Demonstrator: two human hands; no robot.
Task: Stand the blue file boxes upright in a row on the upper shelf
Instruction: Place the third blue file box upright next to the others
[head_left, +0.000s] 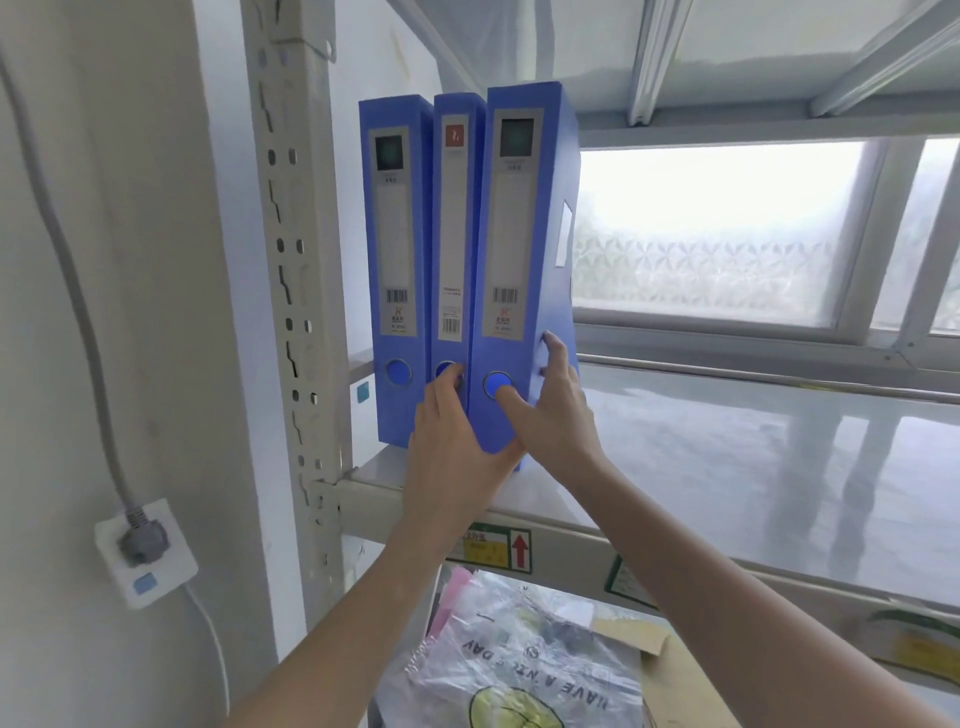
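Nearest the lens, at 6 o'clock: a crumpled clear plastic bag (519, 670) printed with dark letters, lying over brown cardboard (670, 670) on the lower level. At 8 o'clock, on the pale wall, a white socket (147, 553) with a grey plug (143, 540) and cable running upward. Rising from the bottom edge, two bare forearms reaching toward centre frame. Left hand (449, 441) cupped under and against the bottom left corner of the rightmost blue file box (522, 280), fingertips touching the round finger hole of the middle blue file box (457, 228). Right hand (558, 410) clasping the same rightmost box low on its right side, thumb pressed on its round finger hole, fingers wrapped around the side panel. Rightmost box tilted slightly, top leaning toward 1 o'clock, bottom corner raised at the front lip of the upper shelf (753, 467). Just beside it toward 9 o'clock, the middle box and the leftmost blue file box (395, 265), both upright, spines forward, touching one another. Left of these, a perforated grey shelf post (291, 260). Beyond, at 2 o'clock, a bright frosted window (717, 228) behind the glossy white shelf surface.
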